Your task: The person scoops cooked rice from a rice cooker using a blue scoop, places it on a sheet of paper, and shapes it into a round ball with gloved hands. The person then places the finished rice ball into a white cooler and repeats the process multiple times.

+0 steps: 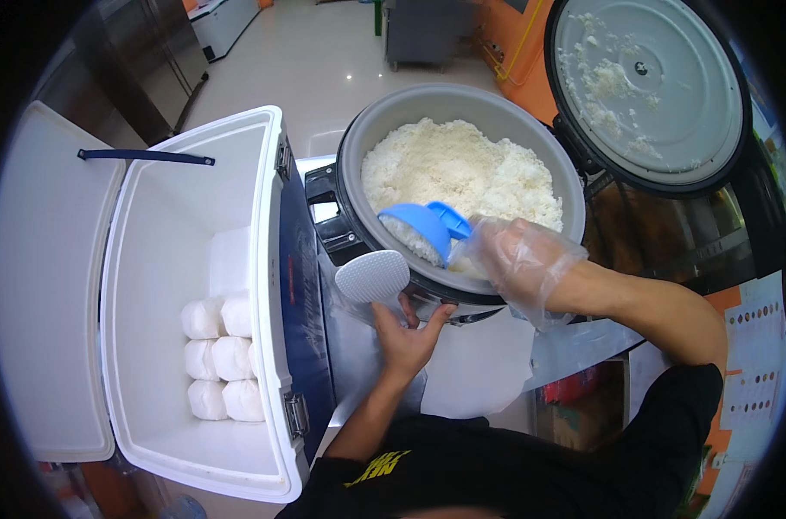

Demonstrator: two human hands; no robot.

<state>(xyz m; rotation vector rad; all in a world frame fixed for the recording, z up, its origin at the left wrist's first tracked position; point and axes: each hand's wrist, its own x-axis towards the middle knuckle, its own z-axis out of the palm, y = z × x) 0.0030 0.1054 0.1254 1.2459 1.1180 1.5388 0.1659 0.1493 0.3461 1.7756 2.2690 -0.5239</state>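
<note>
My right hand (523, 259), in a clear plastic glove, grips the handle of a blue plastic rice scoop (421, 224). White rice fills the scoop's bowl, which is tilted on its side over the near left rim of a large rice cooker (464, 91). Inside the cooker lies a big heap of cooked rice (458, 162). My bare left hand (406, 340) is at the cooker's near outer wall, thumb and fingers spread. Just above its fingertips is a white dimpled rice paddle (372, 276); whether the hand holds its handle is unclear.
On the left stands an open cooler box (159, 272) with several white wrapped bundles (232, 358) stacked inside. The cooker's raised lid (652, 97), with rice stuck to it, rises at the right. White paper (477, 370) lies on the metal table (574, 350) nearest me.
</note>
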